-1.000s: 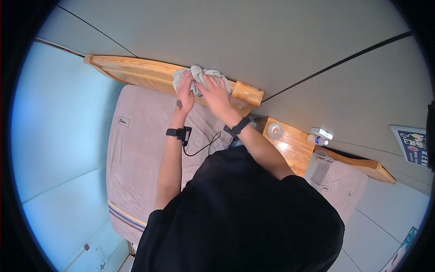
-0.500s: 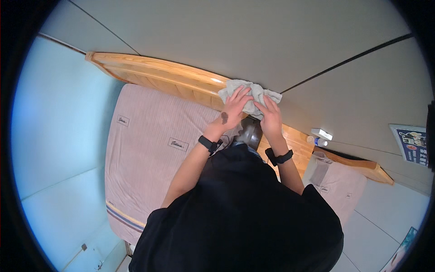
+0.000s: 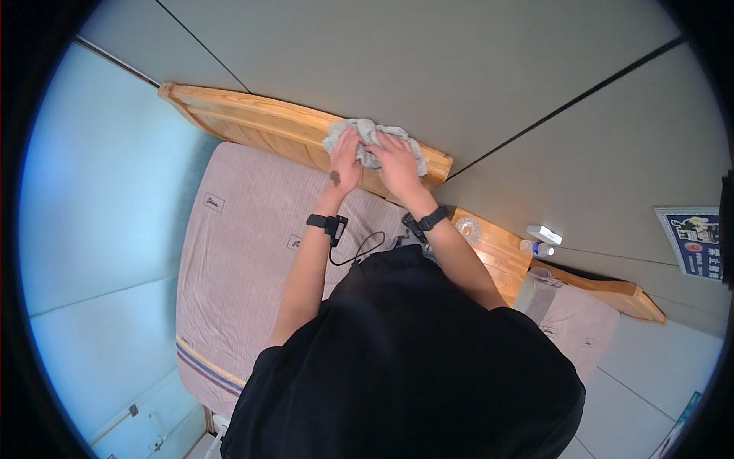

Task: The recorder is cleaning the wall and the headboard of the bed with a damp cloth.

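A grey cloth [image 3: 372,142] is pressed onto the top of the wooden headboard [image 3: 260,122] by both hands. The left hand [image 3: 345,159] is laid flat on the left part of the cloth, with its fingers spread a little. The right hand [image 3: 397,162] is laid flat on the right part, just beside the left one. Nothing is gripped tight; the cloth is pushed down under the palms.

The step in hand looks like the wiping of the headboard's top rail, near its right end. For the next move, it is judged that the cloth must be kept under both palms and slid along the rail, so that it is not dropped behind the bed.

One cloth is seen. Two hands are seen, and a black band is worn on each wrist, so two bands. One bare striped mattress [image 3: 245,268] is seen below the headboard. One wooden bedside table [image 3: 497,249] is seen to the right, and one round glass dish [image 3: 466,228] is set on it. One small bottle [image 3: 539,248] and one small white box [image 3: 544,234] are seen near the wall. A second mattress [image 3: 569,325] is seen further right.
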`<state>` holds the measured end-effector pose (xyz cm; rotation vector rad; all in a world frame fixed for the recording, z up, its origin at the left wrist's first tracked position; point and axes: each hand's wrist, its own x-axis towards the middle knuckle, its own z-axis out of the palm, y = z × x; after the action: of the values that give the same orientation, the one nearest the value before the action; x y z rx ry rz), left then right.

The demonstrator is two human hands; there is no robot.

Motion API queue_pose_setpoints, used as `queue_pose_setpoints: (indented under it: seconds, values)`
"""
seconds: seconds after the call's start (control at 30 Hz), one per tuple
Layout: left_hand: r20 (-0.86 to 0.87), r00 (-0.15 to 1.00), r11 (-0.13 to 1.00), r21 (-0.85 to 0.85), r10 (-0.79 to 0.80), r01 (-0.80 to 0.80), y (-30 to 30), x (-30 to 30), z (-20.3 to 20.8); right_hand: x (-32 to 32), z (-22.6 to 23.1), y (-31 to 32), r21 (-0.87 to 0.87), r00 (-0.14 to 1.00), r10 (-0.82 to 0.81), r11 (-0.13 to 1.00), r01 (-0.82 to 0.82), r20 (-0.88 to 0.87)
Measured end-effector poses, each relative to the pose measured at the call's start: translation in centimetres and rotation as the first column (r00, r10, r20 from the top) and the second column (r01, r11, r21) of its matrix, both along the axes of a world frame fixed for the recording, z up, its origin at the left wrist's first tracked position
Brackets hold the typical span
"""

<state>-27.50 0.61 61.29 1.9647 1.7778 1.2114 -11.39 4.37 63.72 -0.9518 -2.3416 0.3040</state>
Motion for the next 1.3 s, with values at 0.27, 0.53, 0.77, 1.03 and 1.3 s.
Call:
queue_pose_setpoints:
  seconds: [0.27, 0.53, 0.77, 1.03, 1.3]
  values:
    - [-0.011, 1.0, 0.997, -0.075, 0.018, -0.019, -0.2, 1.5, -0.2, 1.9, 0.3, -0.9, -0.026, 0.999, -0.037, 0.999, 0.038, 0.013]
    - [0.152, 0.97, 0.978, -0.052, -0.192, 0.202, -1.2, 6.2, 1.6, 9.7, 2.4, -3.5, -0.114, 0.987, -0.158, 0.981, 0.156, -0.007]
    - [0.323, 0.84, 0.893, 0.032, -0.435, 0.45, 0.2, 8.6, 8.2, 12.8, 8.0, -4.2, 0.07, 0.983, -0.124, 0.988, 0.135, -0.133]
    - [-0.11, 0.945, 0.613, 0.736, -0.309, 0.287, 4.5, 14.7, 27.9, 15.3, 25.8, -1.0, 0.639, 0.848, -0.266, 0.564, 0.523, -0.458]
    - [-0.344, 0.938, 0.848, 0.483, -0.045, 0.218, 6.2, 15.6, 17.9, 14.1, 15.1, 1.6, 0.543, 0.812, -0.458, 0.605, 0.583, -0.362]
